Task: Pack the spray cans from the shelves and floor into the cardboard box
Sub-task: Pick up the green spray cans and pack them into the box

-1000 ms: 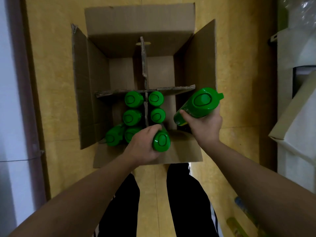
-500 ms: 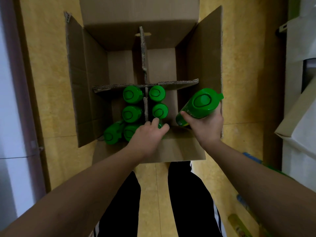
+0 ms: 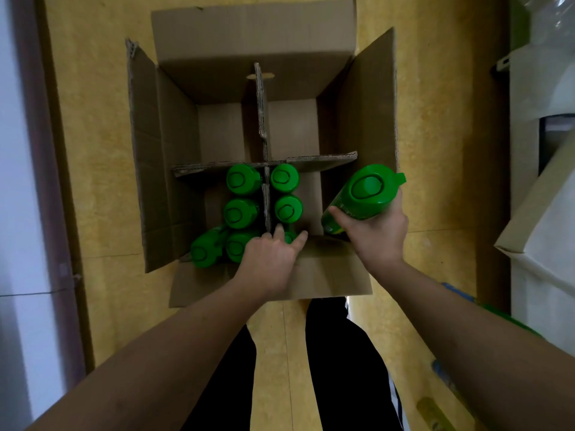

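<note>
My right hand (image 3: 373, 234) is curled round a green spray can (image 3: 362, 197), with fingers and thumb wrapped about its body just under the top. This can leans. Its long way runs from the green top, which points up at me and a bit to the right, down to its bottom end, which dips left over the near right part of the cardboard box (image 3: 174, 157). My left hand (image 3: 270, 262) reaches down into that same near right part. One finger and the thumb are spread apart on each side of a small green cap (image 3: 289, 237) that is mostly hidden. I cannot tell if they pinch it or only touch it. A cardboard divider (image 3: 264, 119) shaped like a cross splits the box into four parts. Two more upright cans (image 3: 284, 178) stand in the near right part with their tops facing me. In the near left part three cans stand in a row (image 3: 240, 213), and a tilted can (image 3: 205, 250) leans out toward the left wall. The two far parts show bare brown bottom. All four flaps of the box stand open. The box sits on a yellow floor (image 3: 93, 150). My legs in black trousers (image 3: 342, 368) are just behind it. A white shelf unit (image 3: 541, 88) is on the right, and a pale wall (image 3: 15, 181) is on the left.
</note>
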`<action>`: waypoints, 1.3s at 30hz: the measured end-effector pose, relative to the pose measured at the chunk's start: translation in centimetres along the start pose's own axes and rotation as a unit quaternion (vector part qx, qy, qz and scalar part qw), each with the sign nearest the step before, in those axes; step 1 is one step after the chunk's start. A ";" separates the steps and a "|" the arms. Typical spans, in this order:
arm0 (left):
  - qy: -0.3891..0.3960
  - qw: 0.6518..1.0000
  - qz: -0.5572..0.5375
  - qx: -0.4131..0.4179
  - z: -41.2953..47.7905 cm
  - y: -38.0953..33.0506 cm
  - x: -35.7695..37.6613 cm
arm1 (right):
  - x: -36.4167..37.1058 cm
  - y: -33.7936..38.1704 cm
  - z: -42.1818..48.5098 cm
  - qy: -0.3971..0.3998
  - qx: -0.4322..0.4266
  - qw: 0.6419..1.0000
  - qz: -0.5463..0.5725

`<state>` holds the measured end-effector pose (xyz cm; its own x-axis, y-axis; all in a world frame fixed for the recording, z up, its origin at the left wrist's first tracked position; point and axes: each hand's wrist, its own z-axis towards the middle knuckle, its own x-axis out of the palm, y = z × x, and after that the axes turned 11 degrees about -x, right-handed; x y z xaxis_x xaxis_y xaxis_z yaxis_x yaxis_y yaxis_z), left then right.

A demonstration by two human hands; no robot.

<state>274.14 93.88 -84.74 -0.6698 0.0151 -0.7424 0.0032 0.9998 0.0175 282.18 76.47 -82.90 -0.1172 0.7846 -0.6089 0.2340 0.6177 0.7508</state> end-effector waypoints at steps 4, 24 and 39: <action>-0.118 0.979 -0.167 0.022 -2.5 1.8 -1.5 | -2.0 3.4 0.8 -0.033 -0.029 0.999 -0.025; -0.271 0.765 -0.572 -0.116 -4.4 16.3 -10.5 | 6.4 24.0 -2.2 0.161 -0.191 0.968 0.016; -0.116 0.830 -0.519 -0.169 -4.2 21.0 -1.1 | 10.9 21.9 -2.2 0.397 -0.353 0.829 -0.173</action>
<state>271.81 114.82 -80.77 -0.0203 -0.8121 -0.5832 -0.7204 0.4163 -0.5547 283.91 98.63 -72.53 -0.7233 0.1690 -0.6696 -0.5373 0.4714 0.6994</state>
